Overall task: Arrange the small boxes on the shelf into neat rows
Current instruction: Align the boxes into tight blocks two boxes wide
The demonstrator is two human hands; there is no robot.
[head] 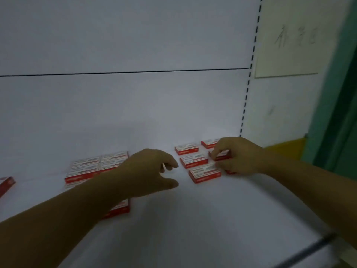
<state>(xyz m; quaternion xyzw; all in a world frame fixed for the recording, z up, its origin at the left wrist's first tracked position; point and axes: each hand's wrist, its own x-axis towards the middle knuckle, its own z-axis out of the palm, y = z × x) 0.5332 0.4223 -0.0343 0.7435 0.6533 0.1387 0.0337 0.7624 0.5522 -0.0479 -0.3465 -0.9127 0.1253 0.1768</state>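
Observation:
Several small red-and-white boxes lie flat on the white shelf (212, 209). On the right, three boxes run front to back in a column: the front box (204, 173), the middle box (193, 160) and the back box (187, 149). My right hand (238, 156) pinches another small box (222, 156) beside that column, and a further box (209, 143) sits behind it. My left hand (152, 171) hovers with relaxed, loosely curled fingers, empty, between the column and a packed block of boxes (96, 165) on the left. My left forearm hides part of that block.
A lone box (6, 183) pokes in at the left edge. The white back panel (125, 103) rises behind the boxes, with a slotted upright (246, 97) at its right end. A paper sign (293, 37) and a green wall are further right.

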